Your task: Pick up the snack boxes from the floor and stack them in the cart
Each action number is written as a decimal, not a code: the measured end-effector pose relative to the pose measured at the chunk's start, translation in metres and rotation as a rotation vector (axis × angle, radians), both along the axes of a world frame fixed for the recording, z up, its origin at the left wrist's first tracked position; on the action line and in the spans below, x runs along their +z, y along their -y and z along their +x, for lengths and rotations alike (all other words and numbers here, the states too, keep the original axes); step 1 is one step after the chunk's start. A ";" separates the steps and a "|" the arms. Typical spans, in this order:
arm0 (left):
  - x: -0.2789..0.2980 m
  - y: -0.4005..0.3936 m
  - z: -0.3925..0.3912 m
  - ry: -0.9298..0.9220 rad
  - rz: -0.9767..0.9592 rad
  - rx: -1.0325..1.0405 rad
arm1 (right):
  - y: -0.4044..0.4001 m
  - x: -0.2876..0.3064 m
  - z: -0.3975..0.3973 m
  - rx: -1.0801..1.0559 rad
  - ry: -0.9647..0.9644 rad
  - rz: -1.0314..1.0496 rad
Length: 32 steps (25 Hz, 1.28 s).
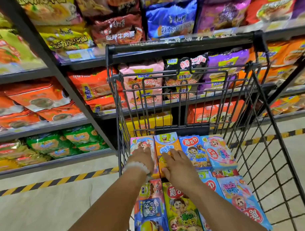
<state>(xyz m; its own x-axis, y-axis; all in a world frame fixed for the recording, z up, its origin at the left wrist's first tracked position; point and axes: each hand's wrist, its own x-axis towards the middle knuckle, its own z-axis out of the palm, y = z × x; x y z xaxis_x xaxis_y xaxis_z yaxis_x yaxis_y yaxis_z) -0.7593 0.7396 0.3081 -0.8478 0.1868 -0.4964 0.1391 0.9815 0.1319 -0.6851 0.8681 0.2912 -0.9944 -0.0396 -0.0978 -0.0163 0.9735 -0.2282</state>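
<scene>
Shelves (43,95) full of noodle packs stand behind my wire cart (263,146) on a pale floor (39,211). Snack boxes lie flat inside it. My left hand (143,159) and right hand (177,166) rest with straight fingers on the orange box (166,146).

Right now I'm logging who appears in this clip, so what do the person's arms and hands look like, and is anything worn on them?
Both forearms are bare, with no sleeves in view. The left hand has a bracelet of white beads round its wrist. The right hand shows no ring, watch or glove. Neither hand is gloved.
</scene>
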 end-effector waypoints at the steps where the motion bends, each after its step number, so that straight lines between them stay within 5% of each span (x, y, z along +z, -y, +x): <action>1: 0.008 0.000 0.001 -0.017 0.036 0.012 | -0.001 0.013 0.006 -0.022 0.034 -0.055; 8: 0.106 0.022 0.041 -0.171 0.418 -0.156 | -0.014 0.135 0.032 -0.093 -0.107 -0.146; 16: 0.245 0.139 0.072 -0.568 0.368 -0.329 | -0.001 0.282 0.111 -0.218 -0.449 0.000; 22: 0.306 0.220 0.147 -0.788 0.426 -0.169 | 0.034 0.331 0.178 -0.189 -0.429 0.112; 32: 0.308 0.255 0.326 -0.766 0.406 0.011 | 0.057 0.348 0.308 -0.022 -0.440 0.079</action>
